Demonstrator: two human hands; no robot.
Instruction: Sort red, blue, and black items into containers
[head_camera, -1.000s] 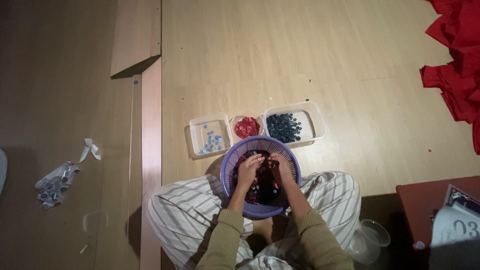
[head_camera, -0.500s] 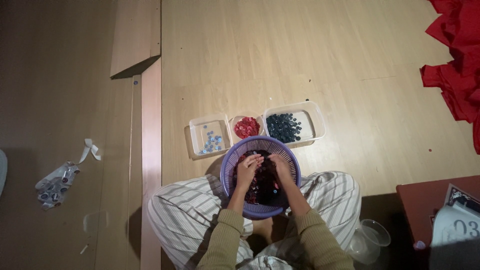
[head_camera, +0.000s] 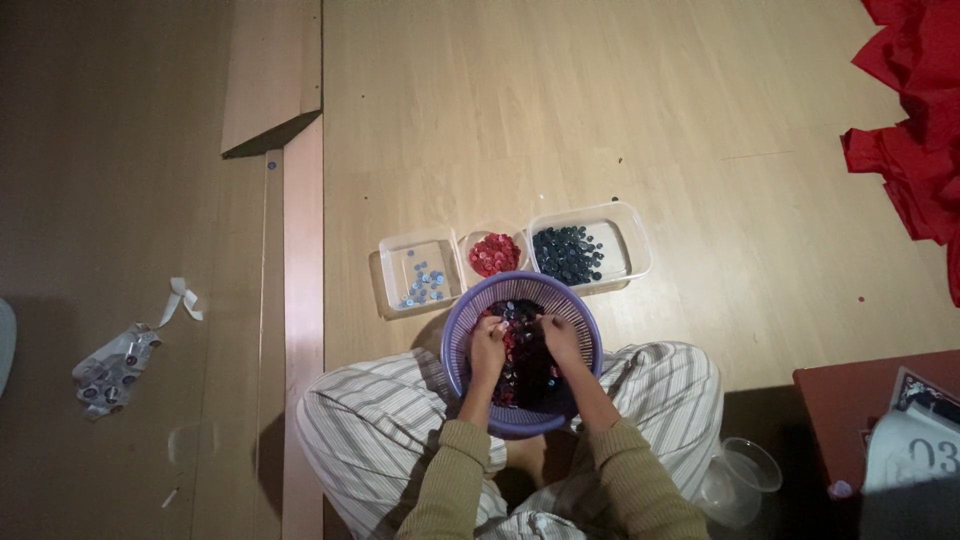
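Basket: purple, sat low centre of the frame between your knees, full of mixed buttons.
Left hand: down in the buttons, grip hard to tell.
Right hand: same, just beside it.
Tubs: light blue, red, dark, lined up above the basket.

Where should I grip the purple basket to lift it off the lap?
Probably the rim of the purple basket, at its left and right sides, coming from above. The rim is exposed there, while the left hand and right hand fill the middle and the buttons load the bottom.
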